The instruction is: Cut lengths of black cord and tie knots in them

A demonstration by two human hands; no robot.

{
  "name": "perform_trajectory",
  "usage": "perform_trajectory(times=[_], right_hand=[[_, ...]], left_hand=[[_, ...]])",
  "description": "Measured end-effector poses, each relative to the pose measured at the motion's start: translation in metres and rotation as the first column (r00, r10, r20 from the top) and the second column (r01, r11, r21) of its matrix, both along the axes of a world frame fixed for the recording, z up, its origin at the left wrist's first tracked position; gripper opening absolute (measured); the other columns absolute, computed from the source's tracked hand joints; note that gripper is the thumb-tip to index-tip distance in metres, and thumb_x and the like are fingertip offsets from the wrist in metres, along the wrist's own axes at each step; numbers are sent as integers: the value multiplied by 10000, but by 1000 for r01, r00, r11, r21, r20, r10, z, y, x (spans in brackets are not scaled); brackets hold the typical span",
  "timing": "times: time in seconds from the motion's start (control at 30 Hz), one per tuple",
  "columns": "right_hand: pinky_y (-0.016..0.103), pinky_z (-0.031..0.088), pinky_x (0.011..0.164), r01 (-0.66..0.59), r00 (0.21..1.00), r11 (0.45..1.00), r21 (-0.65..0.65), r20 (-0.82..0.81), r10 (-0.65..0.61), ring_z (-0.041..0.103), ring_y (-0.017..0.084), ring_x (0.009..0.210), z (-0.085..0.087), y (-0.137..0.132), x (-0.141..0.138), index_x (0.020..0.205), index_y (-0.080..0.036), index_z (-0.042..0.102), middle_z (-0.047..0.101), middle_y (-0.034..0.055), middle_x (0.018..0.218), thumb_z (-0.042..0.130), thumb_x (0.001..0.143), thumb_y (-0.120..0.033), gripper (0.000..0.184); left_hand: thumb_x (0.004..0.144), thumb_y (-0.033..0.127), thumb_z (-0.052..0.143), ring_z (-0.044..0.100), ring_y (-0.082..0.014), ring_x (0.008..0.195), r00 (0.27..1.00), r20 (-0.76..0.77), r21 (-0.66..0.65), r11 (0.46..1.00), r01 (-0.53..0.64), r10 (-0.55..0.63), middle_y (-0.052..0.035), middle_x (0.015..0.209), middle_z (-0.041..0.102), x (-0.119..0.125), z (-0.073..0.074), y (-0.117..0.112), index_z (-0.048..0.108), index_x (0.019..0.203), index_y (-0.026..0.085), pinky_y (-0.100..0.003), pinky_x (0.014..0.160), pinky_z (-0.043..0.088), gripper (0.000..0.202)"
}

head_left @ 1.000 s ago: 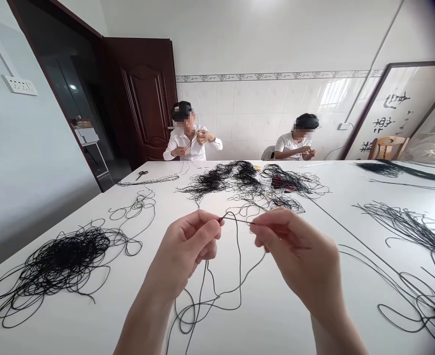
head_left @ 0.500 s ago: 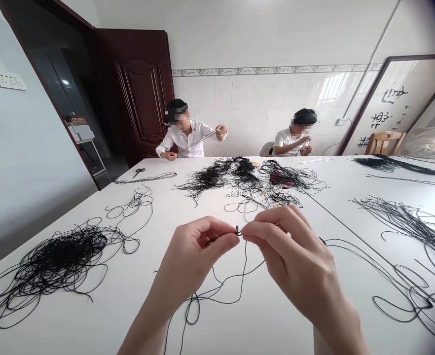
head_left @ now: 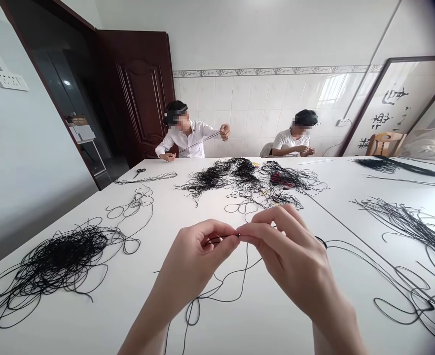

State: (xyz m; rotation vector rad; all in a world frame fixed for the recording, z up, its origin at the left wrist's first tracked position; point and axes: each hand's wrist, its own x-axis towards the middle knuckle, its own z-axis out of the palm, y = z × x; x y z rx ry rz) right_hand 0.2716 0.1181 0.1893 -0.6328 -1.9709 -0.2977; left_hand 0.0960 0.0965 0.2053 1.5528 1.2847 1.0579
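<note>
- Your left hand (head_left: pixel 199 259) and right hand (head_left: pixel 289 259) meet, fingertips together pinching a black cord (head_left: pixel 221 239)
- A tangled cord pile (head_left: pixel 64 254) lies near the table's (head_left: pixel 91 325) left edge

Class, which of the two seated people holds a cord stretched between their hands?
The person by the dark door, long-sleeved, hands apart; the short-sleeved person has hands together.
</note>
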Motion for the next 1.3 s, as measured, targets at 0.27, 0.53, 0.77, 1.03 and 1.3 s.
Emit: perform_trajectory(times=[0.27, 0.53, 0.77, 1.03, 1.3], right_hand=[[263, 456, 667, -7, 1000, 999, -39, -22, 6, 489, 141, 810, -1, 0, -1, 954, -138, 606, 586, 53, 832, 549, 945, -50, 106], [301, 495, 744, 65, 988, 997, -44, -136, -71, 569, 153, 865, -1, 2, -2, 988, -172, 598, 603, 58, 941, 596, 921, -96, 102], [235, 491, 668, -86, 995, 976, -200, -67, 74, 578, 97, 781, -1, -8, -2, 971, -186, 564, 606, 15, 896, 595, 936, -123, 79], [202, 467, 540, -251, 920, 936, -246, -362, 151, 549, 84, 647, -1, 0, -4, 925, -222, 654, 578, -20, 757, 601, 879, -32, 203], [208, 395, 496, -439, 871, 749, -496, -440, 219, 499, 93, 619, 3, -3, -3, 855, -277, 688, 619, -24, 727, 562, 932, -185, 174]], left_hand=[[871, 305, 597, 414, -120, 625, 997, -50, -21, 998, -53, 52, 34, 684, 541, 4, 9, -4, 634, 795, 211, -249, 574, 341, 127], [887, 302, 563, 340, -118, 586, 988, 131, -13, 997, 81, -78, 64, 610, 378, -5, 3, -2, 521, 781, 227, -243, 537, 289, 136], [885, 260, 549, 363, -104, 584, 967, 231, -3, 994, 107, -103, 73, 600, 403, -2, 10, -4, 511, 772, 222, -244, 582, 309, 125], [892, 283, 583, 281, -104, 568, 955, 202, -42, 972, 232, -219, 57, 641, 378, -3, 2, -5, 556, 787, 220, -250, 484, 225, 126], [892, 270, 581, 299, -103, 584, 937, 263, -4, 971, 240, -230, 62, 617, 375, -4, 2, -3, 554, 806, 211, -246, 511, 249, 107]])
